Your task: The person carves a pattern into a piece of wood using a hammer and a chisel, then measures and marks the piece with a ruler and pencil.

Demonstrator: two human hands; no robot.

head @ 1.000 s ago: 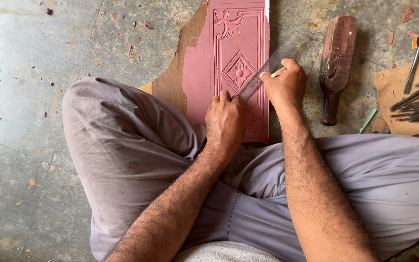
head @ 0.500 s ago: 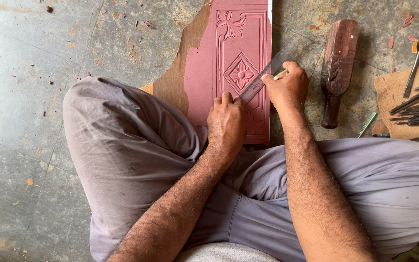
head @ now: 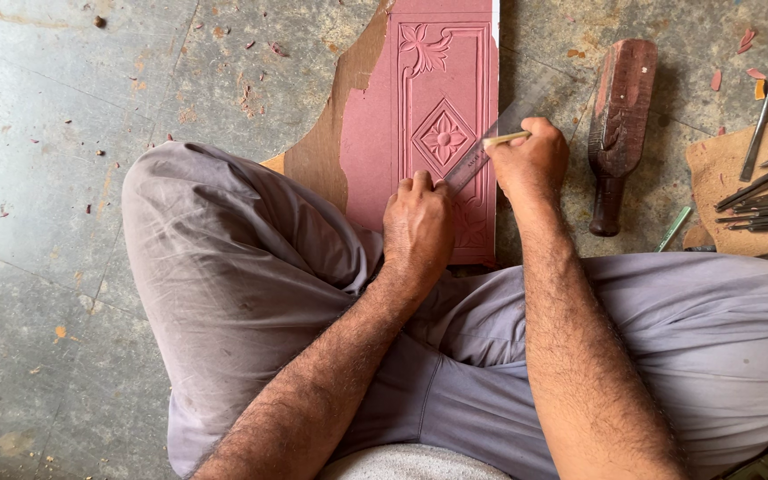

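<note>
Carved pink panel (head: 442, 133) with a flower-in-diamond relief lies on the floor before a seated person's crossed legs. The right hand (head: 531, 160) grips a pencil (head: 506, 138), while the left hand (head: 418, 222) presses a clear ruler (head: 482, 151) flat across it. A dark wooden mallet (head: 620, 124) lies just right, chisels (head: 762, 196) beyond on cardboard.

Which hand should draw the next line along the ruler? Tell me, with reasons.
Right. The right hand already grips the pencil at the clear ruler, while the left hand presses the ruler's lower end on the pink panel.
</note>
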